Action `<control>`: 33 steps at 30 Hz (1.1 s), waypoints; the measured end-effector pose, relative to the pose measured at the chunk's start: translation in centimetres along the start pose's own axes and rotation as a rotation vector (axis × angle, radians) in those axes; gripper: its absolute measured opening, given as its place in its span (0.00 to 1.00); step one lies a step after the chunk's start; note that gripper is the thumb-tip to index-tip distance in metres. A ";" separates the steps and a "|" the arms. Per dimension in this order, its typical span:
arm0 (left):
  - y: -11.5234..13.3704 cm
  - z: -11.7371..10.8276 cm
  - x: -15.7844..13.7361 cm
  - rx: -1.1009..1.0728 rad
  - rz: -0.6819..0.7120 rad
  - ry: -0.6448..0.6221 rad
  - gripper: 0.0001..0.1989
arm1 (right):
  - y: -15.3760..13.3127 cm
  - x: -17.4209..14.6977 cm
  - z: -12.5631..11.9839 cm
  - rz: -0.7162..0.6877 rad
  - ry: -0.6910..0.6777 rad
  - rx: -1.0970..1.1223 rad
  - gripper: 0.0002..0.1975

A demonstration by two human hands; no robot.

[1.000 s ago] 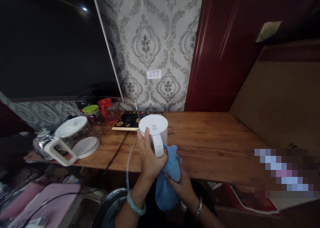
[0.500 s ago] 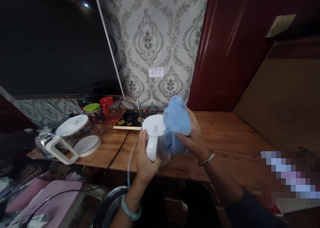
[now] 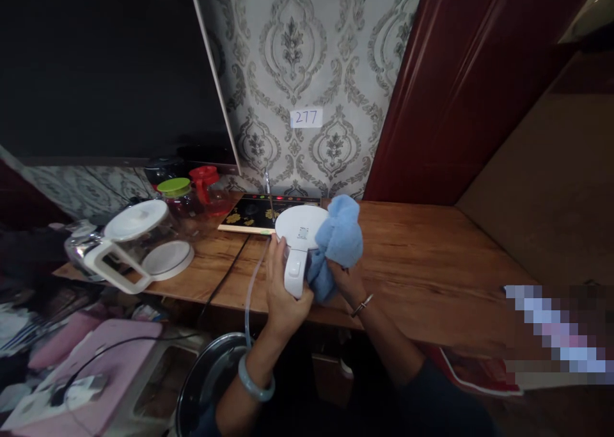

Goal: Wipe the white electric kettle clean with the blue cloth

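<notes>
My left hand is wrapped tight around the handle of the white kettle, which stands near the front edge of the wooden table, right in front of the black tea tray. My right hand grips a blue cloth and presses it against the right side of the kettle, up by the lid. Off to the left sit a glass jug with a white handle and a jar with a green lid.
</notes>
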State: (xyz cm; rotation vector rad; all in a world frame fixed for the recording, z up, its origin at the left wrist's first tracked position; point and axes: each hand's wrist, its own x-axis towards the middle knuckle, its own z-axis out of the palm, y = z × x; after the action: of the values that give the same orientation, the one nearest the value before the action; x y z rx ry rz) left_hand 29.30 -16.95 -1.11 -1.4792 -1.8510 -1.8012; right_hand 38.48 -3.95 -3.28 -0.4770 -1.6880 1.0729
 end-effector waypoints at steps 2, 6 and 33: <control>0.0 0.1 0.0 -0.027 -0.013 0.003 0.47 | 2.1 -1.6 0.3 0.118 0.027 0.017 0.29; 0.2 0.3 0.1 -0.067 -0.031 0.019 0.46 | 5.1 -3.9 0.2 0.293 0.036 0.043 0.30; 0.3 0.4 0.5 -0.148 -0.049 -0.010 0.45 | 1.9 -7.0 -7.3 0.565 0.262 0.352 0.24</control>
State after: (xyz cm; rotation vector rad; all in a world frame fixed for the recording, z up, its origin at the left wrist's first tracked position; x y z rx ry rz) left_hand 29.48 -16.40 -0.64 -1.5058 -1.8094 -1.9960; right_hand 47.47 -5.01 -8.23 -0.8487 -1.1213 1.5997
